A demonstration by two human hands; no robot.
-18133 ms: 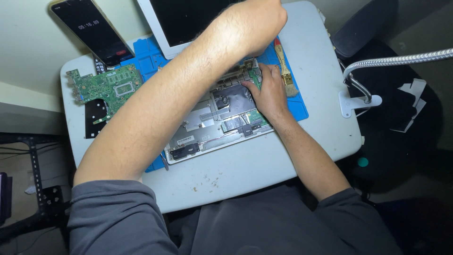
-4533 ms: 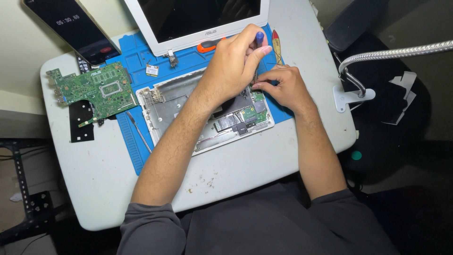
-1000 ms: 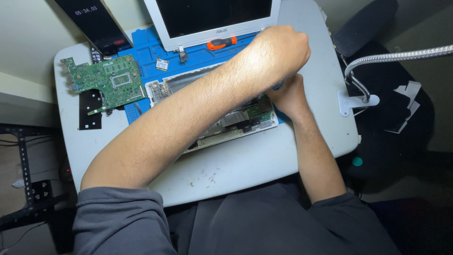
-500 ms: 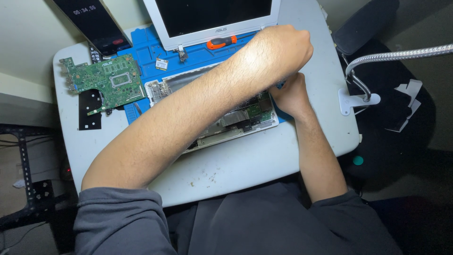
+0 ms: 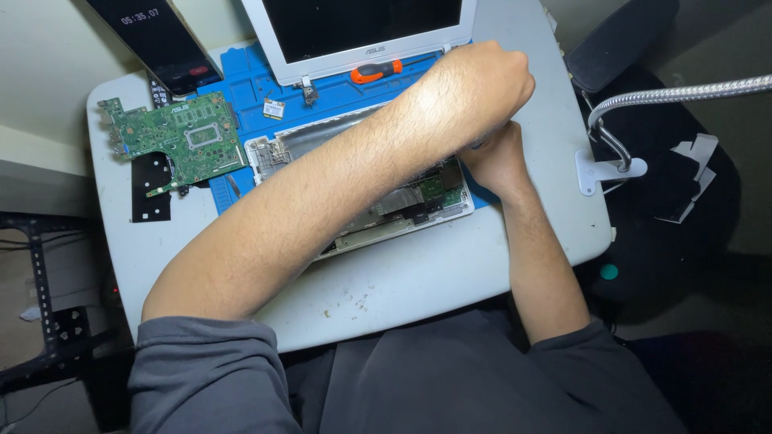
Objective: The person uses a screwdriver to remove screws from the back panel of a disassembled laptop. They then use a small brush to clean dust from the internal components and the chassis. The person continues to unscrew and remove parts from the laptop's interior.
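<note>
Your left hand (image 5: 482,84) is a closed fist, content hidden, over your right hand (image 5: 494,157) on the opened laptop base (image 5: 402,205); a slip could scratch its board.

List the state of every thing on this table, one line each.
Laptop base: opened, insides bared, lying on the blue mat.
Screen: dark, detached or tilted back at the mat's far edge.
Circuit board: taken out, lying flat.
Screwdriver: lying unused.
Phone: lit.
Left hand: fisted over the base.
Right hand: under the left, grip hidden.
</note>
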